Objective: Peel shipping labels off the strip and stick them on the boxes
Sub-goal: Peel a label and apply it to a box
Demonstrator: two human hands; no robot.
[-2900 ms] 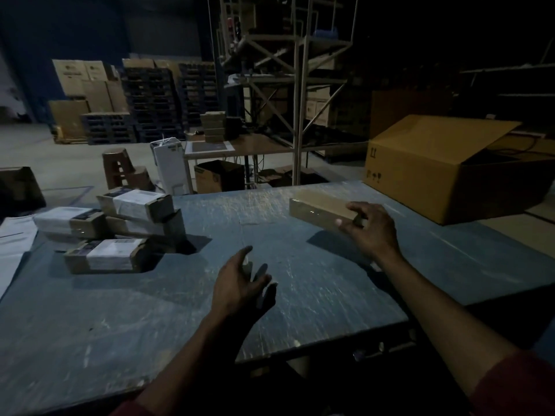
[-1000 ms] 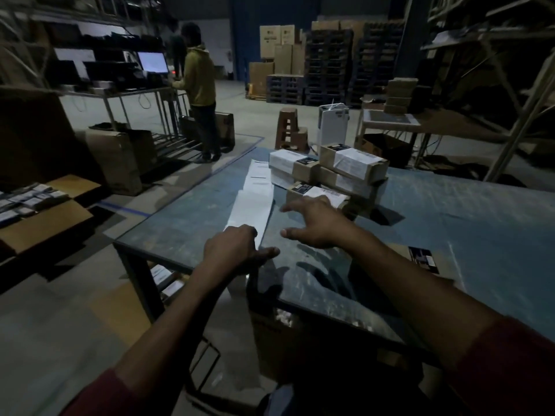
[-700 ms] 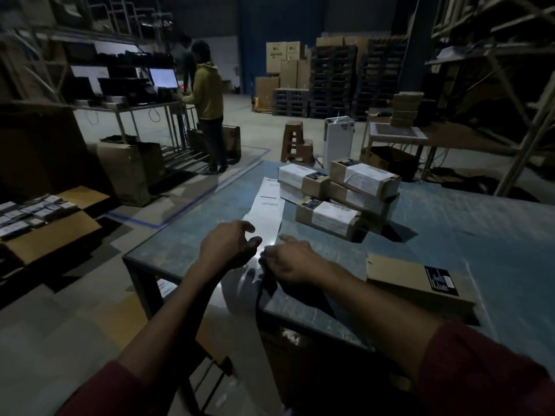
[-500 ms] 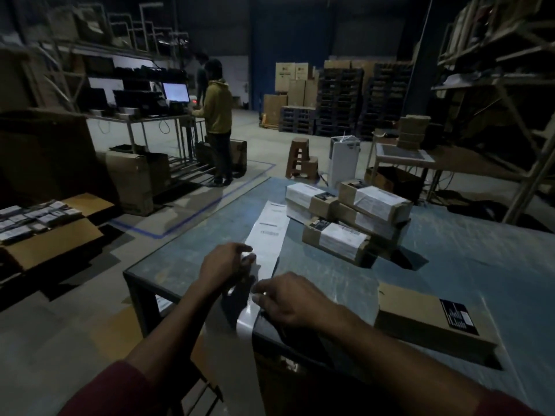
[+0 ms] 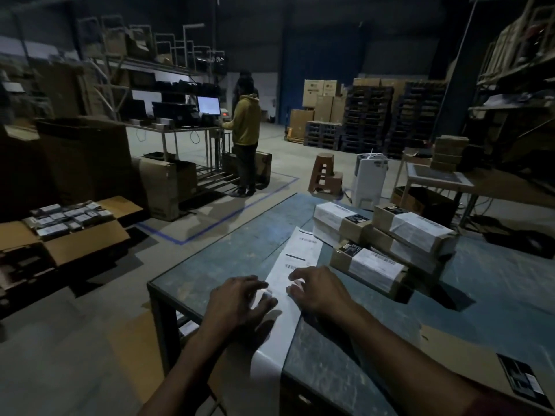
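My left hand [image 5: 240, 301] and right hand [image 5: 318, 291] rest on the label strip [image 5: 295, 262], fingers spread, apparently picking at a label's edge; dim light blurs it. Right of the strip, four stacked boxes [image 5: 387, 238] are labelled; nearer me, one plain box [image 5: 468, 363], partly cut off, waits.

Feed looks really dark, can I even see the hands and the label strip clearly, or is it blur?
Head view: dim overall, shelves lost in shadow; label strip shows brightest; left hand fingers motion-blurred, right hand sharper; wide-angle bends the table edges.
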